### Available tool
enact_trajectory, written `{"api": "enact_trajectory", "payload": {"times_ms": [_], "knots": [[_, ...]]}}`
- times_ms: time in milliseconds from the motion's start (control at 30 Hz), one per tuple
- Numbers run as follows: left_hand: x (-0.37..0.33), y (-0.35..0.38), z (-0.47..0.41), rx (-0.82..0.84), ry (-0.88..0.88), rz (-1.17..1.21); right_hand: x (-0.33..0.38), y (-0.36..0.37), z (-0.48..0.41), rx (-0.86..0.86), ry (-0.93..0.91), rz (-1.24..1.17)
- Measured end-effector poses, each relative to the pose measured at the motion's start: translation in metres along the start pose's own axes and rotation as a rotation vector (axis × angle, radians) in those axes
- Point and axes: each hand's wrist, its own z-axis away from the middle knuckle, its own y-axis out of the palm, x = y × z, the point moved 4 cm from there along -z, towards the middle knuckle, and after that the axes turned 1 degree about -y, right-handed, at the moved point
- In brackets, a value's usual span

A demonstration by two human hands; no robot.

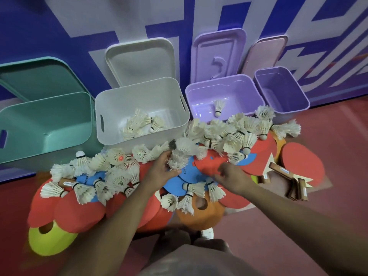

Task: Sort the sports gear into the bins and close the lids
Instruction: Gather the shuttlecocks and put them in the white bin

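Shuttlecock-sorting step. Left hand (161, 169) fingers are clamping a shuttlecock (176, 162) atop the floor pile. Right hand (231, 177) is curling over the pile, grip unclear. Next move is probably lifting it into the white bin (139, 92).

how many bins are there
4, in a row by the wall, left to right: green bin, white bin, lilac bin, darker purple bin. None seems hidden.

A: background?
B: wall (59, 16) at the back, blue with pale angular bands. floor (328, 156) dark red.
A: anything else?
B: pale blue strip (16, 176) along the wall base, left side. white shoe (207, 234) near bottom centre, partly hidden.
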Motion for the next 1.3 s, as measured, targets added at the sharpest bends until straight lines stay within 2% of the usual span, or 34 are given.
{"api": "enact_trajectory", "payload": {"times_ms": [100,333,500,633,833,900,1033,1200,1300], "knots": [[0.006,0.009,0.004,-0.004,-0.039,-0.029,-0.032,0.036,0.005,0.129,0.126,0.117],[0.006,0.028,0.015,-0.07,-0.09,-0.006,-0.03,0.059,0.006,0.136,0.255,-0.009],[0.013,0.035,0.023,-0.087,-0.108,0.02,-0.033,0.055,0.008,0.165,0.172,-0.148],[0.008,0.034,0.031,-0.118,-0.108,0.006,-0.03,0.016,0.012,0.151,0.082,-0.182],[-0.028,0.005,0.036,-0.215,-0.032,-0.068,0.019,-0.07,0.007,0.061,-0.116,-0.579],[-0.04,-0.014,0.038,-0.268,0.007,-0.112,0.039,-0.092,0.0,0.023,-0.176,-0.63],[-0.064,-0.052,0.039,-0.33,0.069,-0.223,0.087,-0.121,-0.008,-0.052,-0.351,-0.392],[-0.087,-0.086,0.043,-0.302,0.156,-0.465,0.143,-0.115,-0.023,-0.09,-0.562,-0.021],[-0.093,-0.109,0.041,-0.335,0.149,-0.532,0.165,-0.107,-0.035,-0.148,-0.583,-0.004]]}}
